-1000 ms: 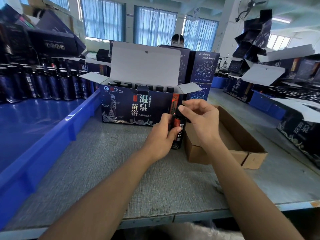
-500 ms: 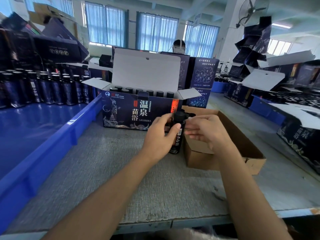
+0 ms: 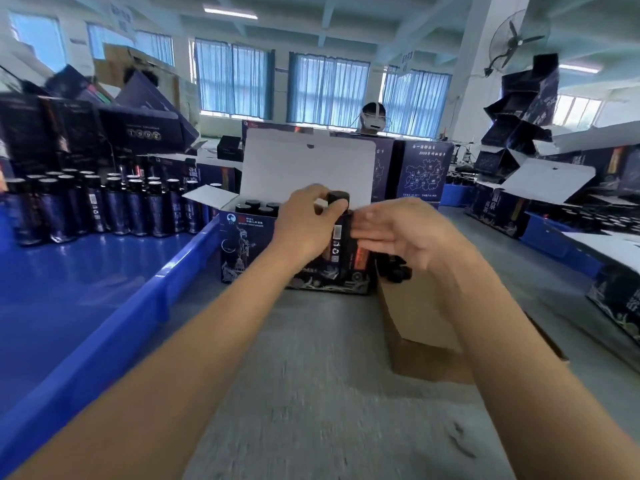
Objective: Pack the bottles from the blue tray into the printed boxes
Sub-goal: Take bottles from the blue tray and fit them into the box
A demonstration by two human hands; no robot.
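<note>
Blue-curtained windows [image 3: 325, 91] ran along the far wall of the workshop, and a wall fan [image 3: 516, 39] hung high on the right. On the grey table [image 3: 311, 393] stood an open printed box [image 3: 249, 251]. Its white lid flap [image 3: 308, 168] stood up behind, and the black caps [image 3: 256, 206] of packed bottles showed in its left part.

The person's left hand [image 3: 304, 226] had its grip clamped on the top of one dark bottle [image 3: 338, 244], with fingers and thumb curled round the cap end. The bottle was upright just in front of the box's front wall, its cap higher than the box rim and its base clear of the table.

The right hand [image 3: 408, 233] was blurred. Its grip was apart, with straight fingers [image 3: 367, 230] reaching to the bottle's right side. Whether they touched it I could not tell.

To the left lay the blue tray [image 3: 173, 282], with rows of dark bottles [image 3: 114, 206] standing at its far end. A brown carton [image 3: 422, 317] sat just right of the printed box, under the right forearm.
</note>
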